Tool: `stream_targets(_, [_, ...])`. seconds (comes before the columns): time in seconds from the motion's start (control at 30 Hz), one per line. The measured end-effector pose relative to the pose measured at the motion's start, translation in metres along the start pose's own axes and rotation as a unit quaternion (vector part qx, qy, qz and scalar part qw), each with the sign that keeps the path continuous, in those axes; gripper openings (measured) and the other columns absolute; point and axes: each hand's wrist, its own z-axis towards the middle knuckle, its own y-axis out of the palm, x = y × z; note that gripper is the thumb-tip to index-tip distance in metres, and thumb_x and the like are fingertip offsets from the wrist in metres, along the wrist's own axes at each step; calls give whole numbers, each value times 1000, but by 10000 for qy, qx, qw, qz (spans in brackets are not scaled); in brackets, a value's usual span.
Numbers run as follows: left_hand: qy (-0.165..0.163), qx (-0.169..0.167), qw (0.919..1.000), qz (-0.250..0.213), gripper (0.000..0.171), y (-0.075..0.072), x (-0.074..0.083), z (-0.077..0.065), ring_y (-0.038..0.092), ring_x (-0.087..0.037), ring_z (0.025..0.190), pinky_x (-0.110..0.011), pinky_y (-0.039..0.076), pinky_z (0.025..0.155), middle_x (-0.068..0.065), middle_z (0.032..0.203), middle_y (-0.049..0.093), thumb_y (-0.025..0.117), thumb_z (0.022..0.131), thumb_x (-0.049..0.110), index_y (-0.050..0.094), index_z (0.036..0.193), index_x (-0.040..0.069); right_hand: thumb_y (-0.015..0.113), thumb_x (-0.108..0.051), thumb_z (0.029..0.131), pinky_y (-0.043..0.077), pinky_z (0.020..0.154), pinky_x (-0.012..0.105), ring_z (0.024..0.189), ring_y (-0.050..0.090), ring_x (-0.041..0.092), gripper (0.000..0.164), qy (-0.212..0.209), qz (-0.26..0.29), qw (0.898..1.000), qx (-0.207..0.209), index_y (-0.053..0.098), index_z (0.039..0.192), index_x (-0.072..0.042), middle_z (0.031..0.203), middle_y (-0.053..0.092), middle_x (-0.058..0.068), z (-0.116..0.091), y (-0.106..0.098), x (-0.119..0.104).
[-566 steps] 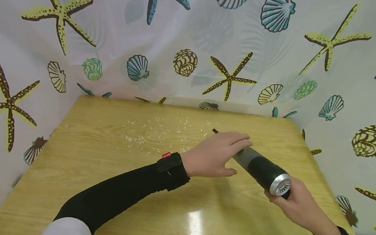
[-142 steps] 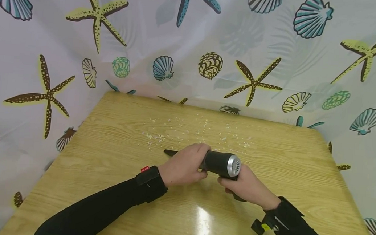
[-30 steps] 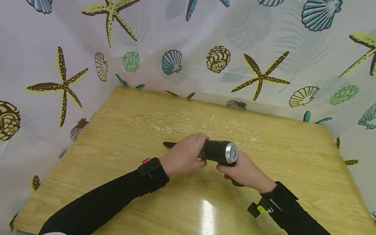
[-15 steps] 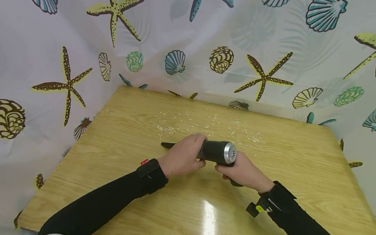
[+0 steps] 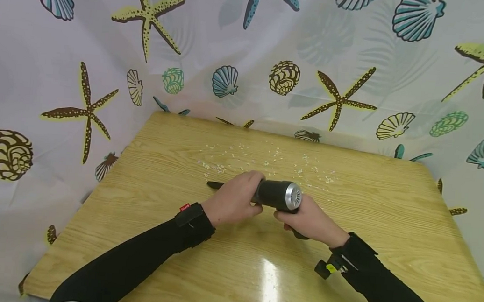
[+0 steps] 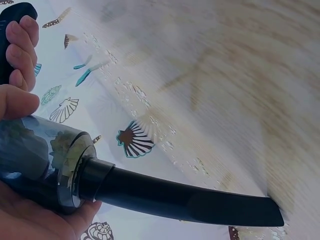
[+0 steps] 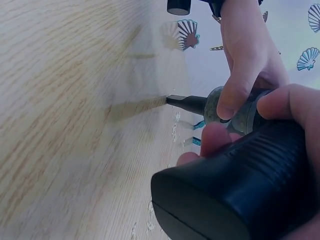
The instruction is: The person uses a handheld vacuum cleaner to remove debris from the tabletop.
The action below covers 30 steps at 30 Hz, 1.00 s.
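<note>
A black handheld vacuum cleaner (image 5: 273, 193) with a silver rear cap is held by both hands over the table. My right hand (image 5: 312, 219) grips its handle (image 7: 225, 190). Around the front of the body, my left hand (image 5: 233, 198) holds the see-through dust cup (image 6: 30, 150), where pale bits show inside. A long black nozzle (image 6: 195, 200) points left from the cup, its slanted tip right at the tabletop. White crumb-like scraps (image 5: 213, 167) lie scattered beyond the nozzle, towards the back of the table.
The wood-grain table (image 5: 166, 272) spans most of the lower view. Behind it and at both sides hangs a white curtain (image 5: 216, 41) printed with starfish and shells. A black camera mount (image 5: 323, 269) sticks out from the right wrist.
Earliest, my left hand lay spread over the front of the vacuum cleaner; later it holds the cup. The vacuum cleaner has swung leftwards, and within the last second drifts slightly left. The scraps look much the same.
</note>
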Motion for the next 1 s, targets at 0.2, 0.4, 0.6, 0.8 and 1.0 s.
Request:
stream_targets(0.2, [2,9,10000,-8,56,0,-4,0,46,-8,89,-31,48,77,0,104,53,77,70,20,47,115,7,66,-12,86,50,55,38,63,60,35,53,42,-59,10000,22,45,135,-7,81,59,17,3,2,-2])
stream_targets(0.4, [-79,-17,9999,76,57,0,-7,0,46,-7,91,-30,48,79,1,105,53,78,69,24,47,116,10,66,-12,86,53,56,40,64,62,32,54,76,-100,9999,85,44,136,-11,87,62,15,5,3,-2])
stream_targets(0.6, [-46,-20,10000,40,58,-1,-9,0,47,-8,91,-31,48,79,0,107,53,77,71,23,47,119,8,65,-14,86,52,55,41,62,61,29,56,47,-213,9997,146,42,137,-10,85,62,15,5,3,-4])
stream_targets(0.8, [-3,-4,10000,-12,57,-2,-11,2,47,-7,91,-30,48,79,0,108,53,76,71,22,47,119,9,66,-14,87,51,54,40,63,61,31,55,61,-204,9996,201,43,137,-10,82,62,20,7,3,-3])
stream_targets(1.0, [7,-3,10000,-8,59,-2,-12,4,47,-8,92,-31,48,79,0,109,54,76,70,21,47,120,8,66,-15,87,50,52,40,65,61,37,56,102,-276,9993,224,42,137,-9,81,63,21,7,3,-2])
